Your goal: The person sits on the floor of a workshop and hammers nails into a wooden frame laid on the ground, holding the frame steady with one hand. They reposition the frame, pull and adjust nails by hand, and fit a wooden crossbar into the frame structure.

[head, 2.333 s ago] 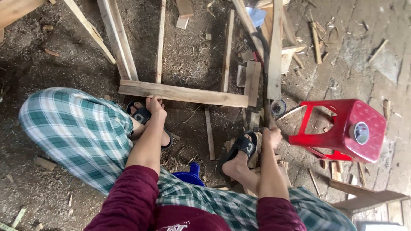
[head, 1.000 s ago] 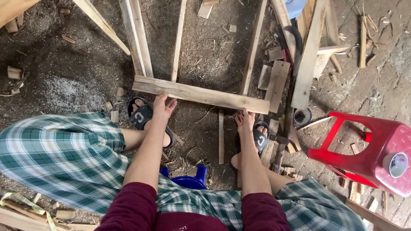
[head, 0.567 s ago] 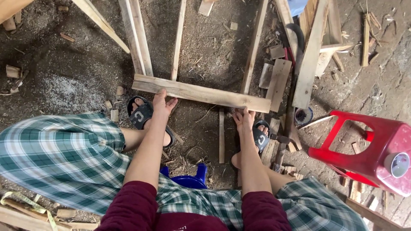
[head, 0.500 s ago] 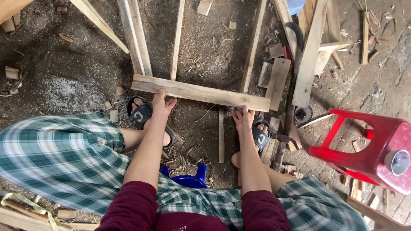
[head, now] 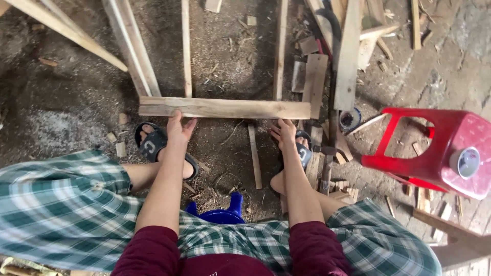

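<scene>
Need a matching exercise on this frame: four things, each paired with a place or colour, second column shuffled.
Things:
1. left hand
2. right hand
3. plastic stool
4. hammer

Places or colours:
A. red, tipped on its side at the right
B. on the ground beside the right foot
C. fingers on the left part of the wooden crossbar
D. just below the crossbar's right part

Pairs: 1-C, 2-D, 3-A, 4-B

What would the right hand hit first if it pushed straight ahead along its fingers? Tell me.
The right hand points up at the flat wooden board lying crosswise just ahead; it would meet its near edge first.
</scene>
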